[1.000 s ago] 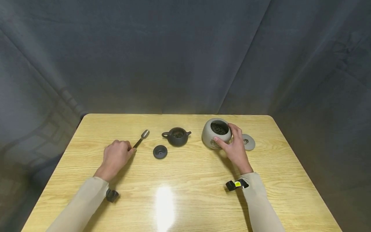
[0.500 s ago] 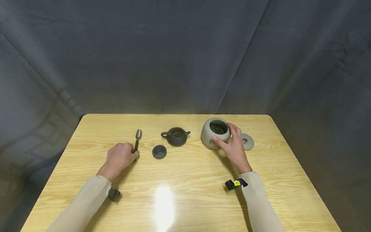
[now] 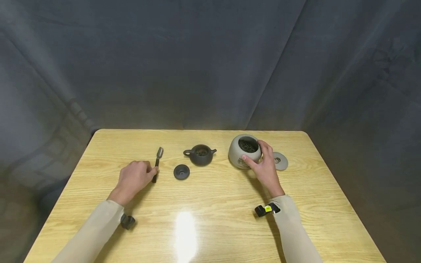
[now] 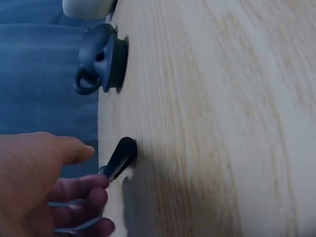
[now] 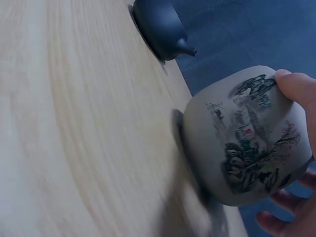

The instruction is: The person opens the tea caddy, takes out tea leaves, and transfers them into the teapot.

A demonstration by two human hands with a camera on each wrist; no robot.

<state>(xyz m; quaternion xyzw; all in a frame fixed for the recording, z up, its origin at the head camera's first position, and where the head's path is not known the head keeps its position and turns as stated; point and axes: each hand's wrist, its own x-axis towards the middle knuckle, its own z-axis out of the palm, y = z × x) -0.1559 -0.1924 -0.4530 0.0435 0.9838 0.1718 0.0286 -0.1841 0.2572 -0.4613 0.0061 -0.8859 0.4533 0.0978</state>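
Note:
In the head view my left hand [image 3: 134, 180] is low at the left, beside a tea scoop [image 3: 159, 154] with a metal bowl and black handle. The left wrist view shows the thumb apart from the black handle [image 4: 121, 157], while a fingertip touches or nearly touches it. At the right, my right hand [image 3: 267, 170] grips a round grey tea jar [image 3: 235, 155] by its side, thumb near the rim. Dark tea leaves [image 3: 247, 146] lie inside. A painted landscape covers the jar's wall in the right wrist view. Some right fingers are hidden behind the jar.
A dark teapot [image 3: 201, 159] stands uncovered between the hands, with leaves inside. Its small lid [image 3: 181, 172] lies in front of it. The grey jar lid [image 3: 282, 162] rests right of the jar. Grey curtains [image 3: 197, 73] surround the wooden table [image 3: 223, 219].
The scoop has swung from pointing right to pointing nearly straight away from me. My left thumb is now off its handle. My right hand and the jar have barely moved.

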